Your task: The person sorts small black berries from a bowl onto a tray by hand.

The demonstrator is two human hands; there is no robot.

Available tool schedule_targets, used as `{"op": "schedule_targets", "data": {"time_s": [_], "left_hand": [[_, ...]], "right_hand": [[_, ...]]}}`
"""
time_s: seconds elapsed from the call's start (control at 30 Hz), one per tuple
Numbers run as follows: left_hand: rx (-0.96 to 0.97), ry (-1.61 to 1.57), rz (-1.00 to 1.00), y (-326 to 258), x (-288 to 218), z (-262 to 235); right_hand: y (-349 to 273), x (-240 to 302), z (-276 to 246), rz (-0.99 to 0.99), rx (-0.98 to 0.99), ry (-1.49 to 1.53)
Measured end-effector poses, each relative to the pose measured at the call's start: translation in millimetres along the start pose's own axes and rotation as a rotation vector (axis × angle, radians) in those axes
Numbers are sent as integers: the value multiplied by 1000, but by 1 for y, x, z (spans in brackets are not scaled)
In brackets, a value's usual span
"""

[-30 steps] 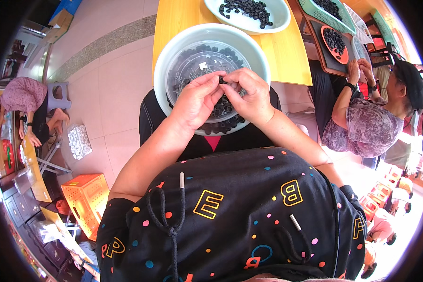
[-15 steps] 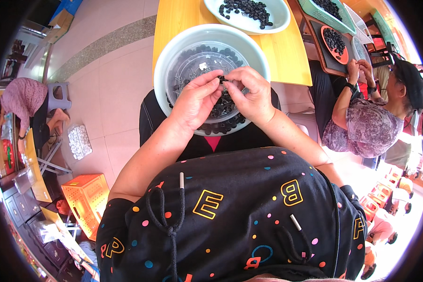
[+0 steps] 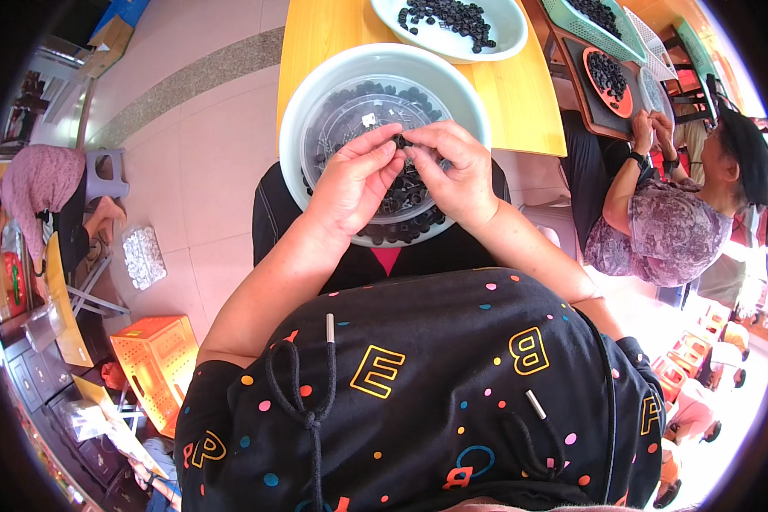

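Note:
Over a pale blue basin (image 3: 297,107), both hands meet fingertip to fingertip. My left hand (image 3: 356,181) is closed in a pinch on a small black plastic part (image 3: 399,140), mostly hidden by the fingers. Thumb and forefinger of my right hand (image 3: 459,175) pinch at the same spot; what sits between them is too small to make out. Below the hands a clear round tray (image 3: 322,117) rests in the basin, with thin clear pieces and a white piece (image 3: 368,120) in it. Many more black parts (image 3: 414,224) lie around and under the tray.
A yellow table (image 3: 520,111) stands beyond the basin, bearing a second basin (image 3: 508,49) of black parts. At right, a seated person (image 3: 666,213) works beside an orange plate (image 3: 625,104) of black parts. An orange crate (image 3: 152,367) and a bent-over person (image 3: 43,192) are at left.
My fingertips have drawn slightly closer around the black part, which shows less now. The person at the left has bent and shifted a little; the basin stays put.

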State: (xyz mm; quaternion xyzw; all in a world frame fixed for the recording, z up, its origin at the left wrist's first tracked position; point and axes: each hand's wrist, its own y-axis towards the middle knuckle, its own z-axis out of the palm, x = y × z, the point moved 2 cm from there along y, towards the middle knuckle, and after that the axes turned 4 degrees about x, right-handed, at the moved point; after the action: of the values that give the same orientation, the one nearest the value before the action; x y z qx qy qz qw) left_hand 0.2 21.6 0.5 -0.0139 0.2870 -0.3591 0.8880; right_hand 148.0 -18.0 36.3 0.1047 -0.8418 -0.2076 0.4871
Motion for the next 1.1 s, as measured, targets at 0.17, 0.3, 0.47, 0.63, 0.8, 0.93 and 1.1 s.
{"op": "schedule_targets", "data": {"time_s": [0.17, 0.3, 0.47, 0.63, 0.8, 0.93, 1.1], "left_hand": [[24, -7, -4, 1, 1, 0], [52, -24, -25, 1, 2, -3], [67, -61, -52, 3, 3, -6], [95, -105, -67, 4, 2, -7], [100, -93, -59, 4, 2, -6], [100, -74, -44, 3, 2, -1], [105, 29, 13, 1, 0, 0]], "right_hand": [[-1, -2, 1, -68, -16, -51], [-2, -3, 1, 25, -20, 56], [-2, -7, 1, 107, -49, 158], [0, -6, 0, 76, -41, 126], [1, 3, -2, 14, -33, 64], [2, 6, -1, -46, -17, 19], [3, 8, -2, -54, -9, -11]]}}
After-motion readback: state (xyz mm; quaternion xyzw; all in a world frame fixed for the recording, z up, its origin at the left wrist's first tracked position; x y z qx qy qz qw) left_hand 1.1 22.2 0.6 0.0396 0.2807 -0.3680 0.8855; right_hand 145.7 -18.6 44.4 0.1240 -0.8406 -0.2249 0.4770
